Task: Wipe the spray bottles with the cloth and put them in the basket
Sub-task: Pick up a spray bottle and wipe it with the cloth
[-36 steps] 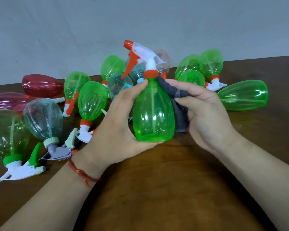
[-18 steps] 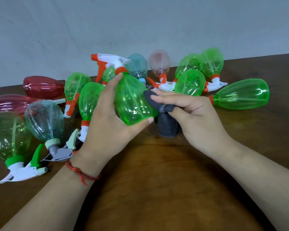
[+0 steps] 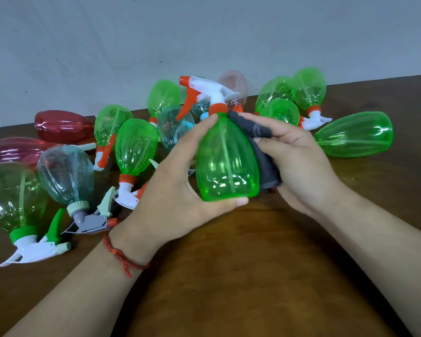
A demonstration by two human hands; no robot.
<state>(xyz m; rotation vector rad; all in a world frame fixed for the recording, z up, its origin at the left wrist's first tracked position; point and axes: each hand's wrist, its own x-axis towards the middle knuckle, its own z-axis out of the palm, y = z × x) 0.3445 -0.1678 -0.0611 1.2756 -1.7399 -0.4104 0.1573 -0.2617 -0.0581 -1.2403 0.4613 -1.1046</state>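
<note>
Head: green bottle (image 3: pixel 240 166), tube (image 3: pixel 225 154) inside

The left hand (image 3: pixel 173 190) grips an upright green spray bottle (image 3: pixel 225 161) with a white and orange trigger. The right hand (image 3: pixel 299 161) holds a dark grey cloth (image 3: pixel 265 164) against the bottle's right side. Other spray bottles (image 3: pixel 136 147), green, teal and red, lie heaped on the table (image 3: pixel 253 276) behind.

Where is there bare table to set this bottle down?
The table is bare nearest the person, this side of the held green bottle, and right of the lying green bottle. Left and back are crowded with spray bottles.
</note>
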